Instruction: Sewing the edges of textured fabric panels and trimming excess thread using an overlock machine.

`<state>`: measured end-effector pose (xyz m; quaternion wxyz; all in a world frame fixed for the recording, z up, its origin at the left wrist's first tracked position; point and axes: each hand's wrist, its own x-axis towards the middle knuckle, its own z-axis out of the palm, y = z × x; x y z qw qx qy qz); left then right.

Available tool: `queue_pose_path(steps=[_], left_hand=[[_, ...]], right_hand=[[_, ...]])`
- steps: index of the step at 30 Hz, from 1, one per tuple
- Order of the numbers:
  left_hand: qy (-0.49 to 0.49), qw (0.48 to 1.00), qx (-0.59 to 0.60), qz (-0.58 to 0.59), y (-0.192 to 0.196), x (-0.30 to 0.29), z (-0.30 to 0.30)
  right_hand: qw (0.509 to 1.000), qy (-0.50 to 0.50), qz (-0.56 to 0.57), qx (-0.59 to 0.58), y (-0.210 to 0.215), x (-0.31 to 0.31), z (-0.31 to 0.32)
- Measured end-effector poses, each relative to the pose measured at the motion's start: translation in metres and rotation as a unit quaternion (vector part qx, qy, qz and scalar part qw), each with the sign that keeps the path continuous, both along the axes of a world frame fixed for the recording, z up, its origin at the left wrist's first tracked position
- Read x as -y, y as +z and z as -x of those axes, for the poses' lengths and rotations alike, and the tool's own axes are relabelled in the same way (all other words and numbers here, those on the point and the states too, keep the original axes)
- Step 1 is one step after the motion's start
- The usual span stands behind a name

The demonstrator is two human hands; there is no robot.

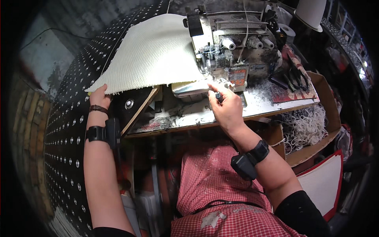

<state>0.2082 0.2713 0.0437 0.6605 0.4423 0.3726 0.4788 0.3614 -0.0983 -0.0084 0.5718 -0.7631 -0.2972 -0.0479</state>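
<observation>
A cream-white textured fabric piece (158, 53) lies across the dark studded table and runs up to the sewing machine (237, 51), which looks like an overlock. Its near-left corner is pinched in my left hand (101, 96); the thumb shows and the other fingers are partly under the cloth. My right hand (227, 103) is closed around a small black round-ended tool (218, 96), mostly hidden by the fingers. That hand is just in front of the machine's needle area, by the fabric's near-right edge. A bright metal plate (189, 87) sits under this edge.
Black-handled scissors (298, 79) lie on a red-and-white sheet right of the machine. A cardboard box (331, 100) holds tangled white thread trimmings (306, 128). Above stands a white thread cone (310, 14). The wooden-edged board (140, 110) slants between my arms. White sheets with red edging (321, 181) stand lower right.
</observation>
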Motion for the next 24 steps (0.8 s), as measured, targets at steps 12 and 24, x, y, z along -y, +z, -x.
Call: queue_pose_path(steps=[12, 24], left_hand=[[-0.160, 0.978, -0.014, -0.136, -0.003, 0.242, 0.129], [0.087, 0.991, 0.042, -0.092, -0.064, 0.250, 0.207]], right_hand=[[0.944, 0.181, -0.212, -0.176, -0.016, 0.013, 0.015], [0.886, 0.242, -0.224, -0.327, 0.006, -0.009, 0.021]])
